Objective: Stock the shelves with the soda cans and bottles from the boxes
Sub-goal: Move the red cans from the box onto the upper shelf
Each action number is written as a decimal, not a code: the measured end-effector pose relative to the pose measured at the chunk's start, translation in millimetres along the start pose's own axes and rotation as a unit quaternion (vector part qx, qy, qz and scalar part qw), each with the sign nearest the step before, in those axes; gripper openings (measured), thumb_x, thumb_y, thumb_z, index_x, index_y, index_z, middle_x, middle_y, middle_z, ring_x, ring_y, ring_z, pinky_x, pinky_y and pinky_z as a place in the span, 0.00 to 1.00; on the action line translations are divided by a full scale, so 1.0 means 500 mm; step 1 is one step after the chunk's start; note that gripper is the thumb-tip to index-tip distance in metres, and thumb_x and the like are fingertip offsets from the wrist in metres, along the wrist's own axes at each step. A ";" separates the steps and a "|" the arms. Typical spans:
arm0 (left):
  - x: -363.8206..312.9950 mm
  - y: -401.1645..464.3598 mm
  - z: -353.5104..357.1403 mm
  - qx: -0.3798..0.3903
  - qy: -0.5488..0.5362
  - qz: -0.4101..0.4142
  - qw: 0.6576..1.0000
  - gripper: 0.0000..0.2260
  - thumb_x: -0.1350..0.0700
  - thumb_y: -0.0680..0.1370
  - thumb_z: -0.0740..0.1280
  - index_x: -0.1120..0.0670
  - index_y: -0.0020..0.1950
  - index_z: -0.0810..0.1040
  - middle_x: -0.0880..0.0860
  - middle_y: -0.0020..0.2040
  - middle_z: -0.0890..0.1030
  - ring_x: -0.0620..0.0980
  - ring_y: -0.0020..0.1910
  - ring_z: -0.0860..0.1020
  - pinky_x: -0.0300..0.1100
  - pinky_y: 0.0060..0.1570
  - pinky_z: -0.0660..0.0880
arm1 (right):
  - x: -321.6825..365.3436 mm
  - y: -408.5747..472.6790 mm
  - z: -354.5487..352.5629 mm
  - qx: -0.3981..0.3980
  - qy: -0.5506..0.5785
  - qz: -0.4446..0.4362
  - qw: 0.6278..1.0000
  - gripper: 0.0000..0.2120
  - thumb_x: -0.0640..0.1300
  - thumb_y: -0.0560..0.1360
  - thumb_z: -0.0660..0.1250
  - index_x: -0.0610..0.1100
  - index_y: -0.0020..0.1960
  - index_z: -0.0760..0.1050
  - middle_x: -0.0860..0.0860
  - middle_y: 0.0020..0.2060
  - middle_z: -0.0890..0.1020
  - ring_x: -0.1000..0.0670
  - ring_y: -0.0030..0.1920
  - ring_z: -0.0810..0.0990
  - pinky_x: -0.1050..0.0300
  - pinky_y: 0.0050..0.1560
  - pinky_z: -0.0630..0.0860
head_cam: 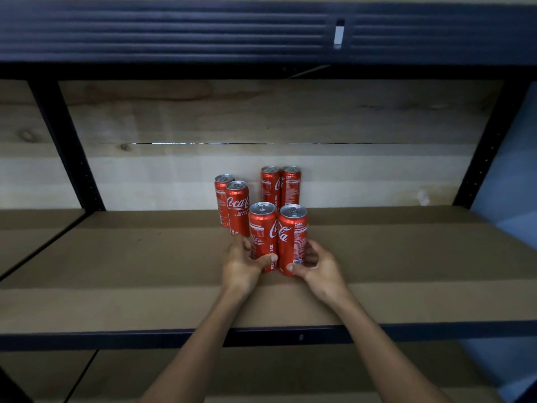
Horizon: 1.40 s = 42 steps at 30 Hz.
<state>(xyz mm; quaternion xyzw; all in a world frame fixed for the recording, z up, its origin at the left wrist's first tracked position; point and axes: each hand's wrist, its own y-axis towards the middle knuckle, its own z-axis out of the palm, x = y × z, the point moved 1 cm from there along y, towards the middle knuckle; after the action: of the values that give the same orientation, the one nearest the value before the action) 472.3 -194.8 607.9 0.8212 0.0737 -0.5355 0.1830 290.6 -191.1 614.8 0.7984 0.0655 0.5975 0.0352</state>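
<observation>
From the head camera, six red soda cans stand upright on a brown shelf [116, 257] with a dark metal front edge, backed by pale wooden boards [261, 117].

The left hand [242, 264] holds the front left can [263, 234] low on its body, thumb across the front and fingers curled round the far side, so its grip is closed around that can. The right hand [315, 264] holds the front right can [293, 237] the same way, thumb on the front near the base and fingers wrapped behind. These two cans stand side by side, touching or very nearly so, roughly in the middle of the shelf's depth.

Just behind and to the left stands a pair of cans [234, 205], one partly overlapping the other. Further back, close to the wooden boards, stands another pair [280, 184] side by side.

Above, the ribbed dark underside of the upper shelf [174, 30] spans the view. Dark perforated uprights [66, 146] frame the bay at left and right. Below the front edge a lower brown shelf [276, 370] shows between the forearms.
</observation>
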 end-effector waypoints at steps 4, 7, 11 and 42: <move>0.005 0.066 0.040 -0.039 0.001 -0.008 0.999 0.24 0.52 0.65 0.80 0.51 0.38 0.63 0.50 0.37 0.75 0.52 0.37 0.75 0.43 0.34 0.70 | -0.003 0.072 0.035 -0.031 0.013 0.008 0.999 0.28 0.33 0.69 0.76 0.45 0.65 0.72 0.54 0.51 0.79 0.53 0.51 0.80 0.63 0.52 0.76; 0.004 0.095 0.051 -0.069 0.031 0.004 0.997 0.22 0.51 0.68 0.79 0.53 0.41 0.64 0.50 0.38 0.75 0.51 0.38 0.74 0.41 0.35 0.64 | -0.014 0.121 0.056 -0.051 0.013 -0.005 0.999 0.29 0.33 0.68 0.76 0.44 0.66 0.74 0.49 0.55 0.81 0.50 0.54 0.81 0.54 0.59 0.77; 0.024 0.113 0.054 -0.053 0.047 0.008 0.997 0.17 0.59 0.70 0.76 0.50 0.40 0.67 0.49 0.34 0.77 0.52 0.39 0.78 0.43 0.40 0.71 | -0.042 0.176 0.074 -0.080 0.003 -0.023 0.996 0.29 0.42 0.63 0.79 0.52 0.62 0.76 0.50 0.55 0.83 0.51 0.53 0.83 0.45 0.60 0.79; 0.045 0.199 0.045 -0.130 0.082 -0.049 0.987 0.43 0.36 0.65 0.76 0.55 0.71 0.62 0.61 0.65 0.75 0.62 0.63 0.74 0.61 0.60 0.74 | -0.044 0.263 0.098 -0.113 -0.094 0.008 0.989 0.30 0.44 0.69 0.76 0.47 0.68 0.73 0.44 0.59 0.76 0.43 0.59 0.79 0.45 0.65 0.74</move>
<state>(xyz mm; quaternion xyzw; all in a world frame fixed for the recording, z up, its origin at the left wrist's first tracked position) 494.1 -296.6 601.5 0.8268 0.1982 -0.4605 0.2551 339.8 -323.1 597.9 0.8427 -0.0127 0.5233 0.1262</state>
